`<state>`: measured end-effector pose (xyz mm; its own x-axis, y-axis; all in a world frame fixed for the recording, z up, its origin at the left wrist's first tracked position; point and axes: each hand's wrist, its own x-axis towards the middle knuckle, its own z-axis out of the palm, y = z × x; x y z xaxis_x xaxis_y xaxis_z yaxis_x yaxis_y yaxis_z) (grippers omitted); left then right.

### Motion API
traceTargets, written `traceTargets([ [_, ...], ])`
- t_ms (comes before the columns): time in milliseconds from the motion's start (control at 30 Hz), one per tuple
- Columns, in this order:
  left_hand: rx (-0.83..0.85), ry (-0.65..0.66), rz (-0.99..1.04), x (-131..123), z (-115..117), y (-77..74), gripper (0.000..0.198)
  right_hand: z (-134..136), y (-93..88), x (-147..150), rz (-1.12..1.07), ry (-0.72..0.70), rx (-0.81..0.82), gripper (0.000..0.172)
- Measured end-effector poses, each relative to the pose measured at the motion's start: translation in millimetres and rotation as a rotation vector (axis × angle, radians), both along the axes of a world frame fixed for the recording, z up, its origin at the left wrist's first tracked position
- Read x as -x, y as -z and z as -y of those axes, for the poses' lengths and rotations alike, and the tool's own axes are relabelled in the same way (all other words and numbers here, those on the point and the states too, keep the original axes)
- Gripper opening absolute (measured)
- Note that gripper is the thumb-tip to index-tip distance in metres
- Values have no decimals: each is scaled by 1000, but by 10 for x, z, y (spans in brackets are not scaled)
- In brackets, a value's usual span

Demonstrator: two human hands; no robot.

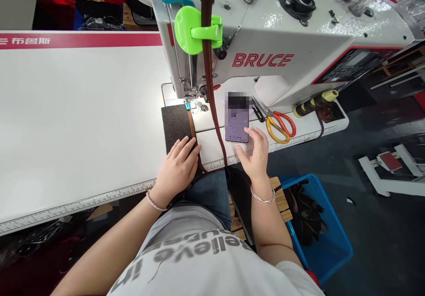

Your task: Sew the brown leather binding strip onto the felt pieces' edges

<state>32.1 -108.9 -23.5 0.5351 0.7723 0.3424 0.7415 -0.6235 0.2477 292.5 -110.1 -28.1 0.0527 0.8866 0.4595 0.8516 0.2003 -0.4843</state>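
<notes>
My left hand [180, 165] lies flat on a dark fabric piece [175, 123], its fingers slightly spread near the brown strip [192, 125] along the fabric's right edge. The fabric's far end reaches the presser foot [187, 105] of the white sewing machine [265, 35]. My right hand [255, 152] is open at the lower right corner of a phone [237, 123] with a lit purple screen; a finger is at the phone's edge. A long brown band [211, 88] hangs in front of the machine, past a green clip [198, 31], down to the table's front edge.
Scissors [280, 127] with red and yellow handles lie right of the phone, near a thread cone [315, 103]. A ruler strip [79, 202] runs along the front edge of the white table [76, 119]. A blue bin [327, 247] with dark pieces stands below right.
</notes>
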Motion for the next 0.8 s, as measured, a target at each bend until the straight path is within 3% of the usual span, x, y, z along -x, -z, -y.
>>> traceTargets([
  [167,21,-1,7,12,5,-13,38,55,24,31,-61,-21,-133,46],
  [333,4,2,-11,2,7,-15,38,348,89,312,-313,-43,-347,22],
  [467,-23,5,-18,-8,-4,-1,38,653,204,638,-399,-198,-165,18],
  [667,-39,11,-24,10,-3,0,37,827,435,801,-374,-61,90,13],
  [800,-38,6,-29,15,3,5,37,797,453,804,-387,-160,239,20],
])
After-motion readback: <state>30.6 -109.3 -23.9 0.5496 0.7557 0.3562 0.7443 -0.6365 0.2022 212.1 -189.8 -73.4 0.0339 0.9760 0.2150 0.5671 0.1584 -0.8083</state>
